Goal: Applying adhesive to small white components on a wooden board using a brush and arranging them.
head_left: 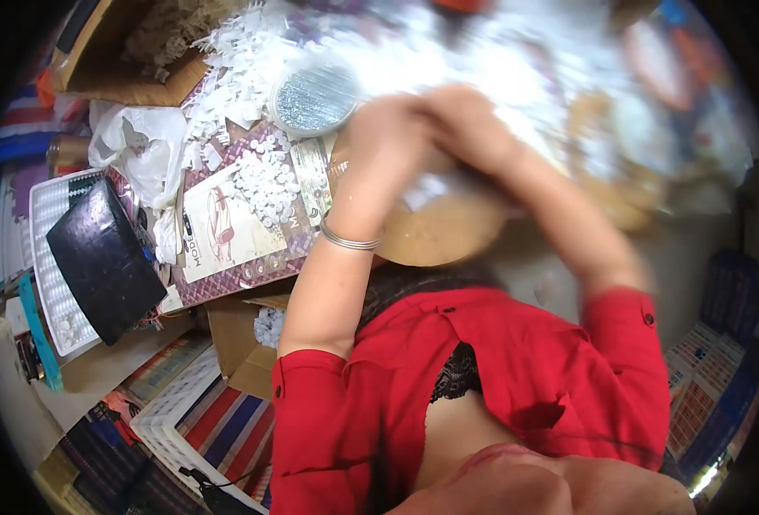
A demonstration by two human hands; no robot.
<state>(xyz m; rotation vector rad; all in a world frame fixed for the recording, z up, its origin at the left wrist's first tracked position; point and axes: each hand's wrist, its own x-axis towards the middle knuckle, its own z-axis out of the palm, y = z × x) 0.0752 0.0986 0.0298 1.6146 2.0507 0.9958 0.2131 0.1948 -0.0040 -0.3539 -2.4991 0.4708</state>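
My left hand [390, 124] and my right hand [467, 118] meet close together over the work table, their fingers smeared by motion. Whatever they hold, if anything, is hidden. Just left of my left hand stands a round clear tub [313, 96] full of small, thin metal pieces, perhaps nails. Loose white plastic pieces [238, 73] are heaped beside the tub and spread behind both hands. Nearer me on the left lies a pile of small round white pieces [268, 178]. Beneath my wrists is a brown, rounded surface [444, 230] with something white on it.
An open cardboard box [83, 73] sits at the far left. Near it are a white plastic bag [143, 146] and a white basket [46, 257] with a black pouch [105, 259]. Another carton [238, 343] stands below the table edge, above a striped bag [225, 433].
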